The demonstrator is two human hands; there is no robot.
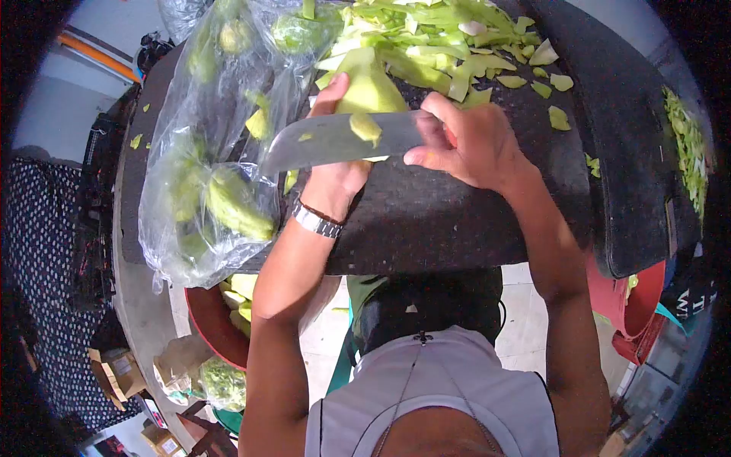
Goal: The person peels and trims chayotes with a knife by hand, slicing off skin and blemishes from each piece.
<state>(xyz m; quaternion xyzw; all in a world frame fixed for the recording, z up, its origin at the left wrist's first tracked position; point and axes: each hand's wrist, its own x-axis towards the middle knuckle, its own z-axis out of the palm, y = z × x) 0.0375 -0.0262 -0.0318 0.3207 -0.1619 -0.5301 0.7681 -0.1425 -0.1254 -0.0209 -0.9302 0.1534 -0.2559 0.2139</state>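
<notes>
My left hand (343, 177), with a metal-banded watch at the wrist, is closed around a peeled pale green fruit (369, 85), its thumb along the fruit's left side. The fruit's exact kind is unclear. Across it, my right hand (476, 145) grips a wide-bladed kitchen knife (320, 143) with the blade pointing left. The blade hides the fruit's lower part and most of my left fingers. A bit of green peel (365, 129) clings to the blade. Beyond the fruit lies a heap of green peelings (442, 38) on the dark work surface (449, 228).
At the left lies a clear plastic bag (209, 167) holding several green fruits. Below the front edge stand a red tub (209, 327) with pale green pieces inside and another red container (643, 301) at the right. Loose peel scraps (560, 118) dot the surface.
</notes>
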